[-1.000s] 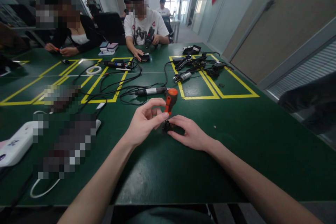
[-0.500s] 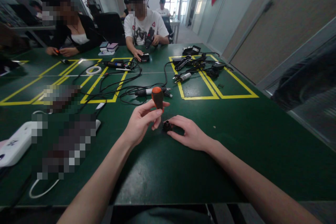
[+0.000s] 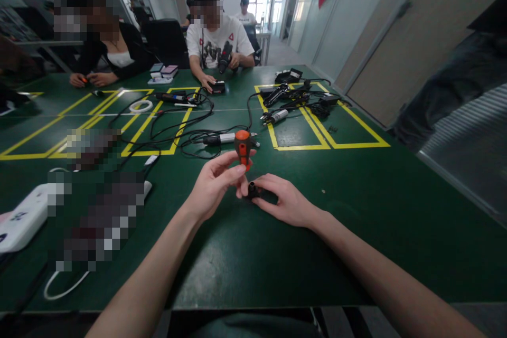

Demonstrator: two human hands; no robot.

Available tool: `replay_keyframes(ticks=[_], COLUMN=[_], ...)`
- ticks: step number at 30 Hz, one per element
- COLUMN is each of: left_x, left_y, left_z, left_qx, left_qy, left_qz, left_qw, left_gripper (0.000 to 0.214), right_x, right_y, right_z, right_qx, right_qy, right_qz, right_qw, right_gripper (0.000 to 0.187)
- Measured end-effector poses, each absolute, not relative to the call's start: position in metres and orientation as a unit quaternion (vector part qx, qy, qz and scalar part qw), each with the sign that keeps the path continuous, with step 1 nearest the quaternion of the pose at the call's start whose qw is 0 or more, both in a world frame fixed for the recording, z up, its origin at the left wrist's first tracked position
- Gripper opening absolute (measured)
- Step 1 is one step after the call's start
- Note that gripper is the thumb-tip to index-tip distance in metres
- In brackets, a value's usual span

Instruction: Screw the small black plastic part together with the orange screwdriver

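Between the thumb and fingers of my left hand is a screwdriver with an orange and dark grey handle, its handle end up. Its shaft is hidden behind my fingers. Just right of it, my right hand pinches a small black part with a round, tube-like top, resting low at the green table. I cannot make out exactly what this part is. The lower fingers of my left hand come close to the black part; whether they touch it is unclear.
Yellow tape outlines mark the green table. Beyond my hands lie cables, a silver and black tool, a tape roll and black parts with cords. A white power strip sits at left. Two people work across the table.
The screwdriver has turned in my left hand, so a different side of its handle shows, and it stands slightly further right. My right hand stays in place. A person has appeared at the right edge.
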State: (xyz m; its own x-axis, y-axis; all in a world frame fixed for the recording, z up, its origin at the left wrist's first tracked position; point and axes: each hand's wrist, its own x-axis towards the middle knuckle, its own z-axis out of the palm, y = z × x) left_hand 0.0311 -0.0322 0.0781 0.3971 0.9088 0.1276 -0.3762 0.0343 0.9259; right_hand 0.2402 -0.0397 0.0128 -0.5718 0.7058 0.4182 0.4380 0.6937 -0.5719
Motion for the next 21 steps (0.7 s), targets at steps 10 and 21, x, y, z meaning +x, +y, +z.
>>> replay_keyframes(ticks=[10, 21], left_x=[0.0298, 0.0314], left_y=[-0.0315, -0.0344], left_z=[0.0749, 0.0798], left_qx=[0.513, 0.494], left_qy=[0.27, 0.287], left_qz=[0.475, 0.48], left_qw=[0.662, 0.665], left_gripper=[0.035, 0.046], right_x=[0.2411, 0.2395], right_y=[-0.0401, -0.0397], right_z=[0.0128, 0.0126], right_qx=[-0.336, -0.336], right_qy=[-0.861, -0.86], right_qz=[0.204, 0.207], right_qw=[0.323, 0.323], right_gripper=[0.019, 0.018])
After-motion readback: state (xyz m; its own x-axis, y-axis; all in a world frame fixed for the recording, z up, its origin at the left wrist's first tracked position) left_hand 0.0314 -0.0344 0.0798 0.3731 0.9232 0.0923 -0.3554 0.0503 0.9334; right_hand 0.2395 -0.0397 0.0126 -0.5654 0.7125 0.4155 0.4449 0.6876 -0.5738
